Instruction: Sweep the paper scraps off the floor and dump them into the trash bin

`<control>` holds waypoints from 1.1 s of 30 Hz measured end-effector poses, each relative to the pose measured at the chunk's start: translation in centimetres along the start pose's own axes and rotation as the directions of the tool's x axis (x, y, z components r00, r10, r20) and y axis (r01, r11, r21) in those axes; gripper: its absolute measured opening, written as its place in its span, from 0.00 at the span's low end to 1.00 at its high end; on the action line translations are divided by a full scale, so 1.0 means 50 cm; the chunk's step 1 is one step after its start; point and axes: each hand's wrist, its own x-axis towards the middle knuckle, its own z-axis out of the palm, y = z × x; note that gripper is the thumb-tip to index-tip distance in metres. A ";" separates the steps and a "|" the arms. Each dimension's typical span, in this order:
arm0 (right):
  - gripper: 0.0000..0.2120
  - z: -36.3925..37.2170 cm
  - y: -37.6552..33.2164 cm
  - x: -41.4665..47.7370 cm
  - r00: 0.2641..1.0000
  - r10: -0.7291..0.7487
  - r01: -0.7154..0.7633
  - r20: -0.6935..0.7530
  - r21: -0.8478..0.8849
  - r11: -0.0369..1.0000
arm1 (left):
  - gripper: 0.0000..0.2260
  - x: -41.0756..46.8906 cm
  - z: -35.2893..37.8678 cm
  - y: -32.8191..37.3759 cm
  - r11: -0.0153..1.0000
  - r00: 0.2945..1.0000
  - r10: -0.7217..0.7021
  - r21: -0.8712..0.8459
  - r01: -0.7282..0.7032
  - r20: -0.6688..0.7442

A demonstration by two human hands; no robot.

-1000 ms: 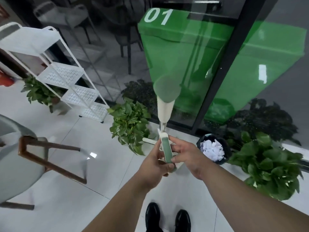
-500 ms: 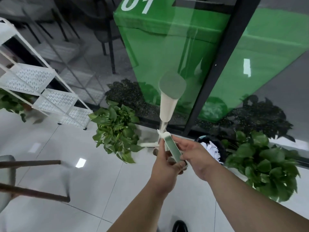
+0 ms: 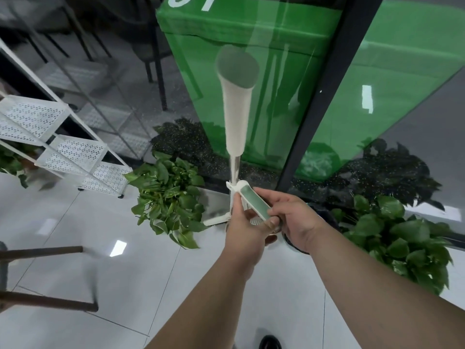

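Handle (image 3: 254, 204), green-faced, tilted further right, held in grip of left hand (image 3: 245, 233) and right hand (image 3: 299, 220)

This looks like an office or commercial building's common area. A glass partition wall (image 3: 415, 147) in a black frame (image 3: 319, 96) carries green film (image 3: 276, 71) with a large white room numeral (image 3: 201, 3), and dark chairs (image 3: 151, 46) stand in the room behind it. A glossy white tiled floor (image 3: 125, 285) runs up to the glass, with leafy potted plants (image 3: 168, 197) along its foot and a white perforated metal shelf rack (image 3: 75, 157) at the left.
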 end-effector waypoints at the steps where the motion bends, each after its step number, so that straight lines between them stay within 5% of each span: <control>1: 0.30 -0.007 0.003 0.000 1.000 -0.006 0.006 -0.020 0.004 1.000 | 0.34 -0.001 0.004 0.002 1.000 1.000 -0.021 0.014 0.020 0.006; 16: 0.17 -0.027 -0.011 -0.052 0.965 -0.099 0.031 -0.243 -0.268 0.963 | 0.28 -0.040 0.006 0.034 0.991 0.993 -0.115 0.074 0.114 0.016; 21: 0.16 0.000 -0.016 -0.074 0.967 -0.209 0.045 -0.148 -0.706 0.707 | 0.26 -0.058 -0.024 0.040 0.980 0.983 -0.158 0.110 0.169 -0.096; 24: 0.10 0.008 -0.032 -0.070 0.960 -0.244 0.028 -0.135 -0.823 0.567 | 0.23 -0.060 -0.035 0.048 0.976 0.977 -0.158 0.131 0.176 -0.141; 33: 0.11 -0.006 -0.055 -0.065 0.970 -0.211 -0.004 -0.122 -0.874 0.487 | 0.18 -0.086 -0.052 0.064 0.966 0.970 -0.183 0.153 0.208 -0.160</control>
